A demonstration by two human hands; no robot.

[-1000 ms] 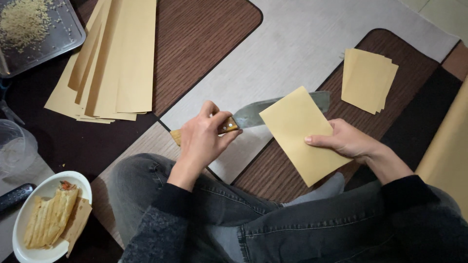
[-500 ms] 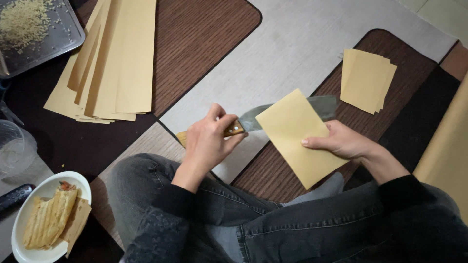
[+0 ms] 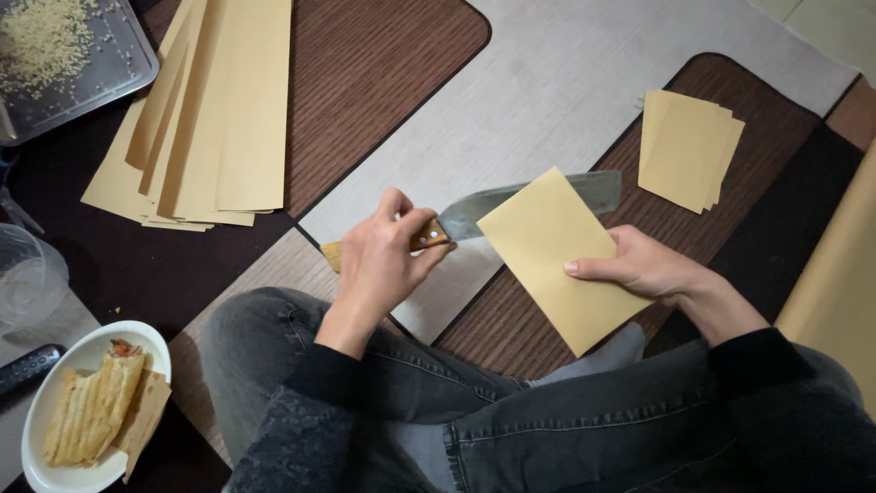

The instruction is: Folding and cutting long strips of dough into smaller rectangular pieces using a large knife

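Two hands (image 3: 383,260) (image 3: 643,267), knife (image 3: 520,205), folded sheet (image 3: 561,256)

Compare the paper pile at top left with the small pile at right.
The long strip pile holds tall, narrow sheets fanned out unevenly; the small stack holds short, near-square pieces lying almost flush. The long strip pile lies at the far left, beyond the left hand; the small stack lies just beyond the right hand. Both are the same tan paper, on the brown mats.

Stack of long yellow paper strips (image 3: 205,119) up top left, next to a metal tray (image 3: 109,78) of crumbs. White plate (image 3: 41,420) with a sandwich (image 3: 91,411) bottom left, remote (image 3: 27,367) beside it. Small pile of cut sheets (image 3: 686,148) on the right.
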